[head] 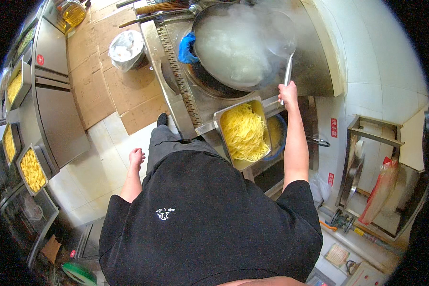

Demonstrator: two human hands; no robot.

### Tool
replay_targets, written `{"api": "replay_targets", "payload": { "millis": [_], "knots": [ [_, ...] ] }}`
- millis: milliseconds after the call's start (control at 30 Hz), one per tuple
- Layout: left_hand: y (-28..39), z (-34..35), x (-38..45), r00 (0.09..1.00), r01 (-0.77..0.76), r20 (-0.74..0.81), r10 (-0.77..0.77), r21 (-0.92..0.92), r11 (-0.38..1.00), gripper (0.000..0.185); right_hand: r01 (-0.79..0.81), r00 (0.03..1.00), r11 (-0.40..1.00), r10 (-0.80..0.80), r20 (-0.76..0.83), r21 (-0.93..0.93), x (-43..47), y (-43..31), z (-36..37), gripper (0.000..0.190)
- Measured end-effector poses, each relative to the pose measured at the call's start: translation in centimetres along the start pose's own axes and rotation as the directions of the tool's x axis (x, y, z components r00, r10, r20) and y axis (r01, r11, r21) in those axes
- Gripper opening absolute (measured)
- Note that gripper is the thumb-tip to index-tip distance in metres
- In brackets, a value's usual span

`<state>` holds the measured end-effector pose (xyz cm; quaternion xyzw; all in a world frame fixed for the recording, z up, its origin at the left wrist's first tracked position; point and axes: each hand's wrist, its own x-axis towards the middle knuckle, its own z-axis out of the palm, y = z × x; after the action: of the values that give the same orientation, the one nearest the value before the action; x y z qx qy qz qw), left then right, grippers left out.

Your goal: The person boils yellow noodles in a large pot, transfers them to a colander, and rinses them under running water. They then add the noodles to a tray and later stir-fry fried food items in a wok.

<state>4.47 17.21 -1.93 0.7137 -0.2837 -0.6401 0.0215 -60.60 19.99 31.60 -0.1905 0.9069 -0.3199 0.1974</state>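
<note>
My right hand (289, 93) grips the metal handle of a long-handled skimmer (288, 69). Its wide round head, blurred by steam, is over the right side of a large wok (214, 73). Pale, steaming liquid (232, 50) fills much of the wok, and a blue cloth (188, 49) wraps its left handle. Close in front of me, a steel pan (243, 165) holds a heap of yellow shreds (243, 132), like shredded potato. My left hand (137, 158) hangs at my side, fingers curled around nothing visible.
A blue-rimmed basin (283, 143) sits partly under the pan, below my right forearm. A bag-lined bin (127, 50) stands on cardboard (111, 82) left of the stove. Steel food pans (44, 169) line the left counter. A bamboo brush (161, 8) lies at the stove's back left.
</note>
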Motion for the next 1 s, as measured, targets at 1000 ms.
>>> {"api": "replay_targets", "payload": {
  "millis": [1000],
  "knots": [
    [2.8,-2.0,1.3,1.0,-0.011,-0.008,0.011,-0.008,1.0,0.028,-0.828,0.415,0.342,-0.157,0.896,0.444,-2.5,-3.3,5.9,0.027]
  ]
}}
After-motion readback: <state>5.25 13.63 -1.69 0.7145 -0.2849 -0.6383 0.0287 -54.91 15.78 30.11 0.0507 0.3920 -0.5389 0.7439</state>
